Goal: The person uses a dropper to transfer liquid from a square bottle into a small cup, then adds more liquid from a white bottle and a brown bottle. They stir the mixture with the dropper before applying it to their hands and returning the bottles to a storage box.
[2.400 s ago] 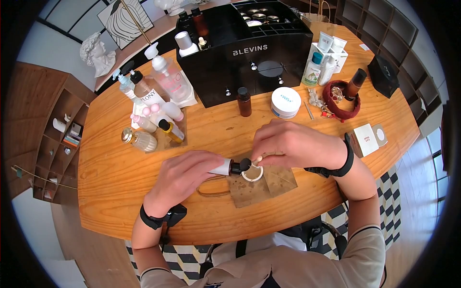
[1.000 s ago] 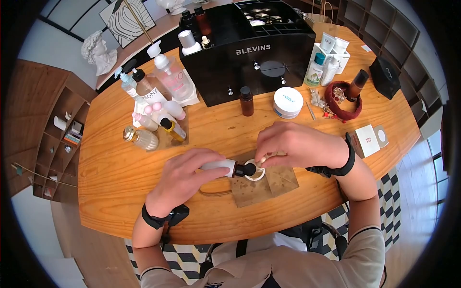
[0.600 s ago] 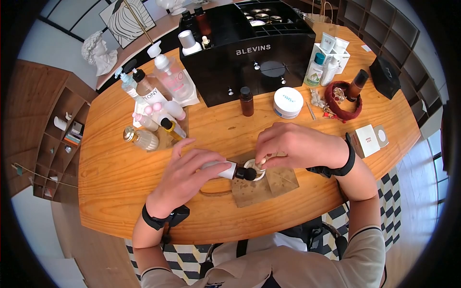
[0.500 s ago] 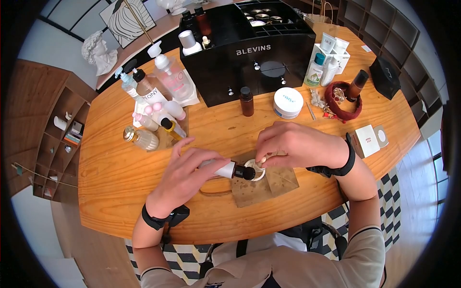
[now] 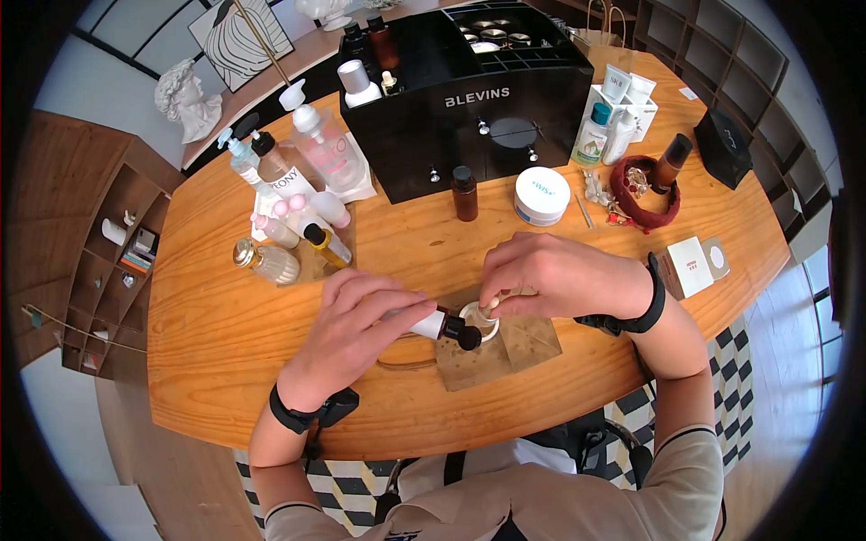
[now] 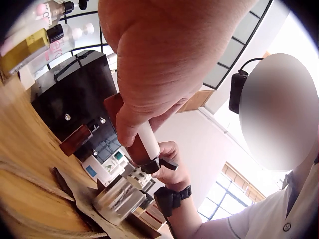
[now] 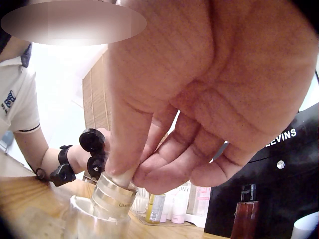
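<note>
My left hand (image 5: 343,338) holds a brown bottle (image 6: 148,142) with a white label, tilted toward the jar. Its black flip-top cap (image 7: 92,140) stands open and overlaps the near-left side of the jar's rim in the head view. The clear jar (image 6: 118,200) has a white rim and stands on a brown paper bag (image 5: 532,347). With thumb and fingers, my right hand (image 5: 555,275) pinches the pale top of a small gold-banded piece (image 7: 115,196) at the jar's mouth. The jar partly hides its lower end.
A black BLEVINS organizer (image 5: 487,135) stands at the back. Before it are a brown bottle (image 5: 465,194) and a white round tub (image 5: 541,197). Several bottles crowd the left, including a pink pump bottle (image 5: 329,158). A red ring-shaped band (image 5: 663,219) and small box (image 5: 687,268) lie right.
The bottle in my left hand has shifted slightly right and toward my body, its cap moving across the jar's near-left rim. My right hand stays nearly still at the jar.
</note>
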The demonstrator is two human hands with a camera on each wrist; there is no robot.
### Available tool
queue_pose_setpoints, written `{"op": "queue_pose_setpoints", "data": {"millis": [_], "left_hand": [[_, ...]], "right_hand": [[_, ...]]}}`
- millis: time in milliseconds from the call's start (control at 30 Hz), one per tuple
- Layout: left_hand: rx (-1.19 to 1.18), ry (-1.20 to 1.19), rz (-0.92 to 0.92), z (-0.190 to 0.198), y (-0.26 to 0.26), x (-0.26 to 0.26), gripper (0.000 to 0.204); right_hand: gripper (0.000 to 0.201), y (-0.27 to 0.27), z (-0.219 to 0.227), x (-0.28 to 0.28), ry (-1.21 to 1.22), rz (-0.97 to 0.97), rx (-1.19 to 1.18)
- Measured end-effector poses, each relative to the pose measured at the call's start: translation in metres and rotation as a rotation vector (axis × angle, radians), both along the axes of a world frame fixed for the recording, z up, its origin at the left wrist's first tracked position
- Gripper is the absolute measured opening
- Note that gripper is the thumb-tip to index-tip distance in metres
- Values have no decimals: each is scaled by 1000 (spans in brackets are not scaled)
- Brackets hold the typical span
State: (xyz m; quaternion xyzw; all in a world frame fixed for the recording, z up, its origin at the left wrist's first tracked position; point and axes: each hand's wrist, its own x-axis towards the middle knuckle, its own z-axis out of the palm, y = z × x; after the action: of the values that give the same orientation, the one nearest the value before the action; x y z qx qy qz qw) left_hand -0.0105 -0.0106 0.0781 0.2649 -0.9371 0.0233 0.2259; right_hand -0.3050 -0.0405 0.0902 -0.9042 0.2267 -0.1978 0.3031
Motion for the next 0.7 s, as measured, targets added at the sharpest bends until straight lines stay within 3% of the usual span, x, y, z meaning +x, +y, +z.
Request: {"op": "queue_pose_setpoints", "data": {"millis": [700], "left_hand": [[-27, -2, -63, 0, 2, -6, 41]], "right_hand": [[13, 1, -1, 0, 0, 0, -9]]}}
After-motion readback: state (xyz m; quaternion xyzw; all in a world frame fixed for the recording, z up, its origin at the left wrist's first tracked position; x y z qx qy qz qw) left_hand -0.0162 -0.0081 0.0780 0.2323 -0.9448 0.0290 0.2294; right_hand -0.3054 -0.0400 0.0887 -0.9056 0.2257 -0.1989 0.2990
